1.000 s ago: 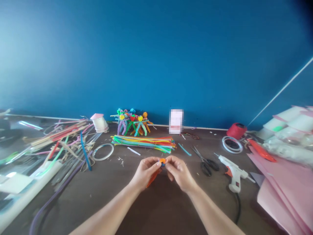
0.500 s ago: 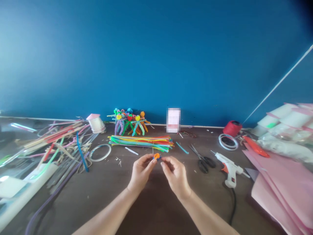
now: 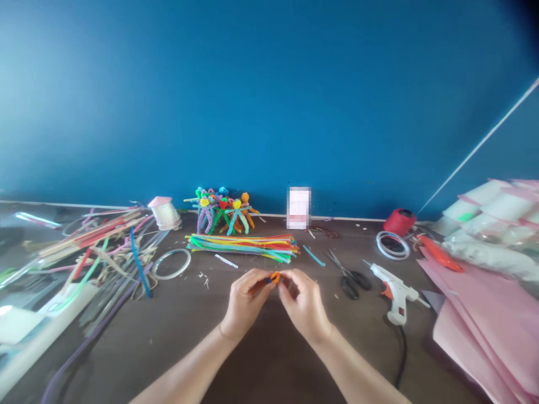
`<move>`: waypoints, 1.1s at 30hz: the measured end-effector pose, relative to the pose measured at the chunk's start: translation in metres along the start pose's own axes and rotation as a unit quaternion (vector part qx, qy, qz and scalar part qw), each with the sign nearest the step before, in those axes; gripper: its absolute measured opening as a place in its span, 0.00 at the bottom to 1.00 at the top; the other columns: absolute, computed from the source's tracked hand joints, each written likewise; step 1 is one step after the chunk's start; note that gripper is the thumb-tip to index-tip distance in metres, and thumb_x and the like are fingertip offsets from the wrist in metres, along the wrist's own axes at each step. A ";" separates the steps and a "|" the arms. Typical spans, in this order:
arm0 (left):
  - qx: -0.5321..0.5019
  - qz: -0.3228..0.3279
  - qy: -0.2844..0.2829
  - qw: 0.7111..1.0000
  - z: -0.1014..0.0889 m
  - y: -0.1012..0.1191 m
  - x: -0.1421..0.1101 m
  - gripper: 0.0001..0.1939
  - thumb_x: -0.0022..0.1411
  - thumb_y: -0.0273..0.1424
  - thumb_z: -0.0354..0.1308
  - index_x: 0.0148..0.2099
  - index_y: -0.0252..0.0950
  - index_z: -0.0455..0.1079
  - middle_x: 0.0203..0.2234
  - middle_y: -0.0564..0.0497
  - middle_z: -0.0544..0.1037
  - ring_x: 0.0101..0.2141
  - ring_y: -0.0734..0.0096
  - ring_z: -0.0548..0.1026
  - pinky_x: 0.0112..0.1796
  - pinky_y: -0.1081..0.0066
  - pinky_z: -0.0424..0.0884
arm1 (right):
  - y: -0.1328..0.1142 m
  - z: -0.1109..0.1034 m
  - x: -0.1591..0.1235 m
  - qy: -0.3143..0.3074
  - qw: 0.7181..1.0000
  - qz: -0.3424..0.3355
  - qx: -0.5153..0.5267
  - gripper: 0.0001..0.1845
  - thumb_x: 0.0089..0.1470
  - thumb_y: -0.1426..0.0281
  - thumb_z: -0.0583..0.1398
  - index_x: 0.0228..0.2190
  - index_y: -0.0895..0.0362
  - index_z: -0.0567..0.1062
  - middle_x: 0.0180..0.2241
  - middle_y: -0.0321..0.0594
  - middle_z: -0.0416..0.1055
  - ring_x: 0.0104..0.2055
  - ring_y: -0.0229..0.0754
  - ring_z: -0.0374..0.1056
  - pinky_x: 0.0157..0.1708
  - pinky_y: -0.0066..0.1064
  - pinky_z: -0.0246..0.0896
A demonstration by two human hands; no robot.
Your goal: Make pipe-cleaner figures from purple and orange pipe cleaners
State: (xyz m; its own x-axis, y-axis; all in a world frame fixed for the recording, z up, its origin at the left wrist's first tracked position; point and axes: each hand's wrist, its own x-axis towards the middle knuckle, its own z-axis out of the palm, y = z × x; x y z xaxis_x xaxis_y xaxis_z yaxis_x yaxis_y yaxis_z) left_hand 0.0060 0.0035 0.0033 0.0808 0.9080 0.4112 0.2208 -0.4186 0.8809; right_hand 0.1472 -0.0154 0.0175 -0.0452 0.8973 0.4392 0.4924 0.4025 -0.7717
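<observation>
Left hand and right hand are close together, fingertips pinching a small orange-and-blue pipe-cleaner piece above the worktop. Risk: a loosened pinch could drop it among nearby scraps. Scissors and hot glue gun lie right; pipe-cleaner bundle lies ahead, neither obstructing the hands

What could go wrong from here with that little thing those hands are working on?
The small orange pipe cleaner is pinched between the left hand and right hand, so it might slip and drop among the scraps. The open scissors beside the right hand could nick a careless reach. The glue gun nearby might burn fingers if it is hot.
</observation>
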 end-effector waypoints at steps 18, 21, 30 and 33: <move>-0.024 -0.064 -0.028 0.997 0.001 -0.008 0.001 0.08 0.48 0.32 0.60 0.33 0.35 0.74 0.26 0.49 0.76 0.27 0.70 0.72 0.29 0.75 0.67 | 0.000 -0.009 0.004 -0.030 0.997 -0.054 -0.052 0.07 0.50 0.74 0.53 0.28 0.56 0.71 0.25 0.38 0.66 0.27 0.36 0.64 0.29 0.26 0.60; -0.032 -0.071 -0.038 0.996 0.000 -0.008 0.003 0.09 0.48 0.32 0.60 0.33 0.34 0.74 0.25 0.49 0.76 0.25 0.72 0.72 0.27 0.76 0.67 | 0.003 -0.007 0.004 -0.016 0.999 -0.048 -0.014 0.07 0.50 0.74 0.54 0.29 0.57 0.72 0.25 0.38 0.66 0.26 0.36 0.64 0.27 0.25 0.60; 0.010 -0.047 -0.033 0.998 0.001 -0.010 0.003 0.09 0.50 0.32 0.58 0.34 0.33 0.73 0.24 0.50 0.75 0.24 0.75 0.71 0.26 0.78 0.66 | 0.001 -0.003 0.004 0.028 0.999 -0.014 -0.009 0.05 0.48 0.74 0.55 0.29 0.57 0.72 0.23 0.35 0.65 0.24 0.35 0.62 0.26 0.25 0.59; 0.013 -0.042 -0.035 0.998 0.001 -0.009 0.003 0.09 0.50 0.31 0.58 0.34 0.33 0.73 0.25 0.50 0.75 0.25 0.74 0.71 0.26 0.78 0.66 | 0.002 0.000 0.004 0.015 1.000 0.005 0.017 0.05 0.48 0.74 0.55 0.27 0.57 0.71 0.23 0.35 0.65 0.24 0.35 0.62 0.25 0.25 0.59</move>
State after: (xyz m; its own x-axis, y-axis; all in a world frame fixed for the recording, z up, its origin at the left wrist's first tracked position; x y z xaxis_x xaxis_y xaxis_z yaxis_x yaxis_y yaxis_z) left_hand 0.0053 0.0105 -0.0038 0.1284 0.9392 0.3185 0.2553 -0.3416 0.9045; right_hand 0.1485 -0.0108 0.0179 -0.0139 0.8958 0.4443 0.4637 0.3994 -0.7908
